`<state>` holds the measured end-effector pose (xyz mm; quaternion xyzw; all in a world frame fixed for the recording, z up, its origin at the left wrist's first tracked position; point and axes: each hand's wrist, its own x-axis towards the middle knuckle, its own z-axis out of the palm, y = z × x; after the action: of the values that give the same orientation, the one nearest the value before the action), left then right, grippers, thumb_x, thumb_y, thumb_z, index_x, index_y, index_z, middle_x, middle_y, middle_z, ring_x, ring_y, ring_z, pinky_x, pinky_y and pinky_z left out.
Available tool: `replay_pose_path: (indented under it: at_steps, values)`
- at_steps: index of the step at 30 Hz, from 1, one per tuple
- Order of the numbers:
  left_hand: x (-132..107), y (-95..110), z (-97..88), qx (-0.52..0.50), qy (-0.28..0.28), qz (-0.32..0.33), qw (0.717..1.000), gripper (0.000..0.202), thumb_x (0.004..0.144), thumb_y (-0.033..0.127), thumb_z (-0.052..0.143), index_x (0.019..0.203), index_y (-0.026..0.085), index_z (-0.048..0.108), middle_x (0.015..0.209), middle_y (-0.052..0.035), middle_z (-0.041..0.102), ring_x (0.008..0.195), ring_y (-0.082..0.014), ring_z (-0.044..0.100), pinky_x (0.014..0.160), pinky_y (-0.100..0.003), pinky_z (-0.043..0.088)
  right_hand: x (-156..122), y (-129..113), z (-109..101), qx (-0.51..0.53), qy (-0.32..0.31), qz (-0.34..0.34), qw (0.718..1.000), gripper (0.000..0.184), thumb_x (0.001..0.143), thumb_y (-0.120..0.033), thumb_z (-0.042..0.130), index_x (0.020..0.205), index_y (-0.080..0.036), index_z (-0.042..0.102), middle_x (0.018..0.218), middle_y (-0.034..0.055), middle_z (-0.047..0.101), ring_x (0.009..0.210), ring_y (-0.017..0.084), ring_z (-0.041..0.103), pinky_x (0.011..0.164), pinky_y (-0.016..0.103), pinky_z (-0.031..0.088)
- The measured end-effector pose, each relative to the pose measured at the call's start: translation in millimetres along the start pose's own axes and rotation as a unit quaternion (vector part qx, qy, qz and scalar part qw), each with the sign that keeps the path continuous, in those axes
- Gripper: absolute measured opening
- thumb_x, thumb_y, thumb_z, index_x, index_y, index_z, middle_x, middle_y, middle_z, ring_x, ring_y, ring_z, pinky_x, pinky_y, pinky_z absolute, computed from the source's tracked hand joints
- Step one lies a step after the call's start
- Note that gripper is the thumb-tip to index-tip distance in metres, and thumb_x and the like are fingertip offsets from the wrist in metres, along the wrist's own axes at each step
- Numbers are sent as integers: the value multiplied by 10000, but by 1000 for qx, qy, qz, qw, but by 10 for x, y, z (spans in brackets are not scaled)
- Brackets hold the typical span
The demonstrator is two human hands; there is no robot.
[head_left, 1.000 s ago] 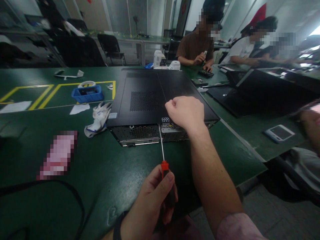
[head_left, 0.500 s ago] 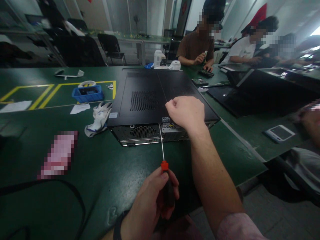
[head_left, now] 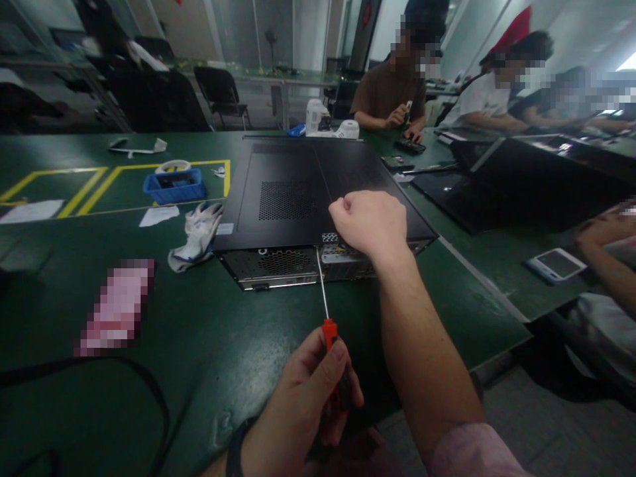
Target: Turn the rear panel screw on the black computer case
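Observation:
A black computer case (head_left: 293,159) lies flat on the green table, its metal rear panel facing me. My left hand (head_left: 318,384) is wrapped round the red and black handle of a screwdriver (head_left: 325,298). The tip of its shaft meets the top edge of the rear panel, near the middle. On the case's top, close to that edge, rests my right hand (head_left: 372,222), closed in a fist with no object showing in it. Its fingertips are turned away from view, and the forearm covers part of the rear panel's right side.
Left of the case lie a work glove (head_left: 199,232), a blue bin (head_left: 173,187) with a tape roll behind it, and a blurred pink item (head_left: 119,305). To the right are black panels (head_left: 521,179) and a small scale-like device (head_left: 556,265). Co-workers sit behind and to the right.
The screwdriver handle has turned in my left hand, and my thumb and fingers have shifted round it. My right hand stays put. A co-worker's arm at the right edge has moved further into view.

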<state>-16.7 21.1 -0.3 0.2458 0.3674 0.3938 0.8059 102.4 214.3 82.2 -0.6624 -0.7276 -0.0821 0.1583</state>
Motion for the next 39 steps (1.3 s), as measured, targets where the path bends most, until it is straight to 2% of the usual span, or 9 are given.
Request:
replay_pose_path:
  at_steps: [8,14,20,26,30,34,39]
  values:
    - [-8,41,33,-21,22,4,1000,562,831,730,726,916,198,568,578,48,618,369,-36,361,339,-136,277,3,6,-11,0,-4,-2,1000,440,956,-399,444,911,-208,838,917,150,805,845,307,729,738,389,480]
    - [-35,38,24,-68,7,6,998,522,848,673,696,944,164,629,622,5,661,394,-54,439,358,-151,323,-4,-7,-19,1,-9,4,1000,437,964,-398,449,932,-199,837,928,153,804,864,303,727,759,385,482]
    - [-20,15,0,-41,-7,11,999,560,791,672,817,926,188,571,685,40,671,369,-24,456,348,-127,350,-2,4,-7,0,-3,1,1000,442,957,-398,443,919,-206,838,922,149,805,846,302,728,737,382,476]
    - [-2,-17,-27,-8,-12,28,1000,516,877,677,733,925,212,515,709,51,679,349,-14,442,340,-114,351,-5,5,-4,-3,-5,-1,1000,451,961,-400,434,917,-203,837,915,152,803,844,304,726,741,389,475]
    - [1,-18,-20,-10,-12,16,1000,531,898,723,665,922,215,511,632,42,668,338,-43,469,350,-135,360,0,0,-6,2,-6,1,1000,457,962,-407,429,931,-207,839,916,145,803,847,293,719,752,384,485]
    - [5,-5,-7,-3,21,24,999,511,921,702,636,863,207,520,552,72,563,339,-35,394,350,-137,293,9,0,0,1,-7,4,1000,452,957,-403,433,918,-209,839,906,145,803,841,301,723,748,392,489]
    - [-5,14,14,-38,37,-2,999,528,904,723,588,914,195,577,526,73,499,362,-44,310,359,-161,212,2,6,5,1,3,-2,1000,440,954,-394,443,907,-208,839,923,155,810,843,313,735,738,398,488]
